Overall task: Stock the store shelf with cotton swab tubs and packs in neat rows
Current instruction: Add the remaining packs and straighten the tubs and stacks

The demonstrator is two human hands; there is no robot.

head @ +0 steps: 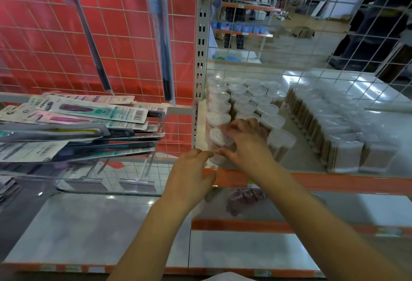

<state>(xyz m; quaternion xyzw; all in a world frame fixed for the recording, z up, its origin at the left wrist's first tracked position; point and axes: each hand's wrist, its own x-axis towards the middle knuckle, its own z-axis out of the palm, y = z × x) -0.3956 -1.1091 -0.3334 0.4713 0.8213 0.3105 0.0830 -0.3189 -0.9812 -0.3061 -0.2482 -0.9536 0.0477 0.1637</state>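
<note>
Several clear round cotton swab tubs [249,100] stand in rows on the white shelf [303,160] with an orange front edge. At the front left, one tub [219,139] shows white swab tips through its lid. My right hand [247,144] curls over that tub, fingers on its top and side. My left hand [191,176] sits just left of the tub at the shelf edge, fingers loosely curled near its base; contact is unclear. Several clear packs of wooden-stick swabs [334,129] lie in rows to the right.
A grey slotted upright post [200,57] borders the shelf on the left. Beyond it, toothbrush packs [89,120] hang on hooks before a red wire grid panel [44,35]. A white wire grid [312,24] backs the shelf. A lower shelf [334,211] holds a purplish item [243,198].
</note>
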